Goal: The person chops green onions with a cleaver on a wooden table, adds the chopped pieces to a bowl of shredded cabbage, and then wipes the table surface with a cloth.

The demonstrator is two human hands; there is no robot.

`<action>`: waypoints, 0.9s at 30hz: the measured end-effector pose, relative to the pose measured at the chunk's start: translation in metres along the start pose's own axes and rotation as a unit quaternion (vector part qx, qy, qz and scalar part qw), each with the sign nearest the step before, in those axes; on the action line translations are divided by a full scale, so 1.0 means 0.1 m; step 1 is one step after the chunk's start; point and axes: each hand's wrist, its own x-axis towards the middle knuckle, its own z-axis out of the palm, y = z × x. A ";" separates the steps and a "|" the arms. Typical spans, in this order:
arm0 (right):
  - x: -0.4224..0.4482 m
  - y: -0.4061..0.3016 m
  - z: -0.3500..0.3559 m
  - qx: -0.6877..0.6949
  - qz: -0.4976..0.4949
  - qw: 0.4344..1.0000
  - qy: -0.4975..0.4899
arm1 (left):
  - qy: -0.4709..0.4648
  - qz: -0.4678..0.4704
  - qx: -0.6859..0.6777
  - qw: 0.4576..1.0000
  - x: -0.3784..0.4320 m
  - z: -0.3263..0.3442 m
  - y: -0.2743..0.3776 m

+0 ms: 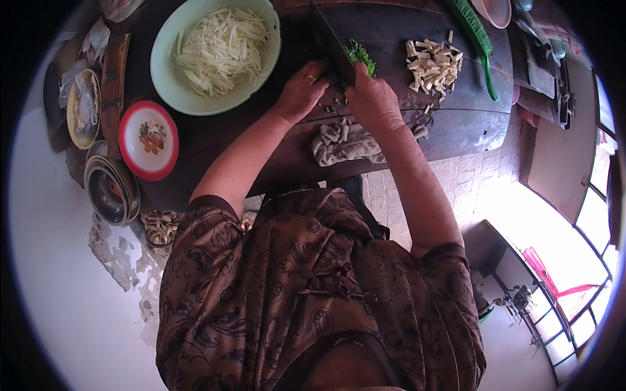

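My right hand (pixel 372 100) grips a cleaver (pixel 332 46), whose dark blade points away from me over the dark wooden table (pixel 264 139). Just left of the blade, my left hand (pixel 303 90), with a ring on one finger, has its fingertips bent close to the steel; whatever lies beneath them is hidden. Chopped green onion (pixel 361 57) is heaped to the right of the blade, and a few green bits (pixel 332 108) lie between the hands. A crumpled grey cloth (pixel 342 142) rests at the near table edge, partly below my right forearm.
A pale green enamel basin (pixel 164 73) of white-green vegetable shreds stands left, beside a red-rimmed dish (pixel 173 141). Pale cut strips (pixel 433 66) are piled at right, near a green brush (pixel 472 29). Stacked metal bowls (pixel 112 193) and a yellow basket (pixel 73 115) sit beyond the table's left end.
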 end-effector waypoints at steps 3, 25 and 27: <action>-0.04 -0.02 -0.03 -0.001 0.010 1.000 -0.005 | 0.012 0.044 0.052 0.998 0.02 0.02 -0.01; -0.07 0.21 0.33 0.020 0.011 0.999 0.036 | -0.002 -0.015 -0.068 0.998 0.02 -0.03 0.04; -0.05 0.23 0.40 0.033 -0.004 0.998 0.054 | -0.010 -0.002 -0.030 0.999 -0.03 -0.03 0.04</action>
